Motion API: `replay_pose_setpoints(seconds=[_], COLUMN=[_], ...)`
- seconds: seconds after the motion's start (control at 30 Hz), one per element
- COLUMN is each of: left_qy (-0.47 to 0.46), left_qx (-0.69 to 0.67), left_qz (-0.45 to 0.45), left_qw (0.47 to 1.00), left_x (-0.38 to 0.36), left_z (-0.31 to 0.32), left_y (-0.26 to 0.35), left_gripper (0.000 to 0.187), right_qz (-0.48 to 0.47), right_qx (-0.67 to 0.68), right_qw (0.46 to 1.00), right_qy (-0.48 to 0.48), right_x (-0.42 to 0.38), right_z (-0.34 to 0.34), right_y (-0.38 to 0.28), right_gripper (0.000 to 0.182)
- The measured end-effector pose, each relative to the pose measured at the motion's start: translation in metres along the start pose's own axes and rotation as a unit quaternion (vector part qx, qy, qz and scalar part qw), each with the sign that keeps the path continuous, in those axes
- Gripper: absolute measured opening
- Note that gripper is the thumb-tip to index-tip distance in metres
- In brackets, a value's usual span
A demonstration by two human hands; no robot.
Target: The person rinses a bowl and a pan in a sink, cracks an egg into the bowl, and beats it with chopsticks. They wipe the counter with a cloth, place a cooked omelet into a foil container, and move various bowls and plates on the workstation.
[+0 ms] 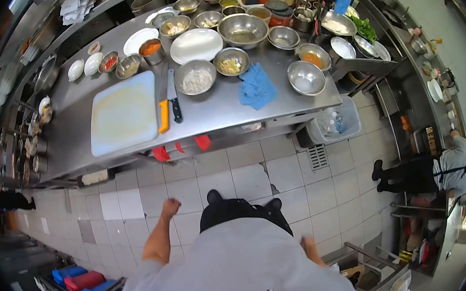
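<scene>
1. In the head view, your left hand (170, 208) hangs over the tiled floor (248, 181), well apart from the counter (212, 112), its fingers curled in narrow.
2. Your right hand (309, 244) is low by your side, blurred and partly hidden by your sleeve; you cannot tell from here whether it is wide, narrow or holding something.
3. The steel counter stands in front of you, with some red items (203, 143) under its front edge, the things nearest your left hand; what they are is unclear.
4. On the counter, to your left, lies a white cutting board (123, 112). Just beside its right edge are an orange-handled knife (163, 116) and a black-handled knife (176, 109), handles toward you.
5. Right of the knives sits a bowl of white food (180, 74), then a crumpled blue cloth (256, 88).
6. Far to your right, another person (452, 170) stands at a worktop.
</scene>
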State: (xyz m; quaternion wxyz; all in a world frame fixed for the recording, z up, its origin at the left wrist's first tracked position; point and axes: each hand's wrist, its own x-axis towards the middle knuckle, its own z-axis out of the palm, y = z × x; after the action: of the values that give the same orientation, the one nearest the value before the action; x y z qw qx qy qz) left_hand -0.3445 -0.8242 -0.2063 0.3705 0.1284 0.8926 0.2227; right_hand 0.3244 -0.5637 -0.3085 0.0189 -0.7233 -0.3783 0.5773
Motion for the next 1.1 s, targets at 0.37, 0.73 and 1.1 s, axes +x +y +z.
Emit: replay_pose_setpoints(seconds=[0.37,0.73,1.1], left_qy=[-0.107,-0.202,-0.259], left_qx=[0.11,0.313,0.404], left_qz=[0.256,0.292,0.414], left_qw=[0.954,0.881,0.774], left_x=[-0.018,0.005,0.118], left_z=[0.174,0.328,0.56], left_y=[0.311,0.353,0.573], left_gripper=[0.014,0.028,0.033], right_qz=[0.096,-0.196,-0.013], right_qx=[0.31,0.126,0.092], right_qw=[0.945,0.969,0.991], right_qy=[0.046,0.079,0.099], right_x=[-0.075,0.109,0.198], right_z=[-0.196,-0.317,-0.463], right_y=[0.146,-0.283,-0.139], right_gripper=[0.021,0.019,0.018])
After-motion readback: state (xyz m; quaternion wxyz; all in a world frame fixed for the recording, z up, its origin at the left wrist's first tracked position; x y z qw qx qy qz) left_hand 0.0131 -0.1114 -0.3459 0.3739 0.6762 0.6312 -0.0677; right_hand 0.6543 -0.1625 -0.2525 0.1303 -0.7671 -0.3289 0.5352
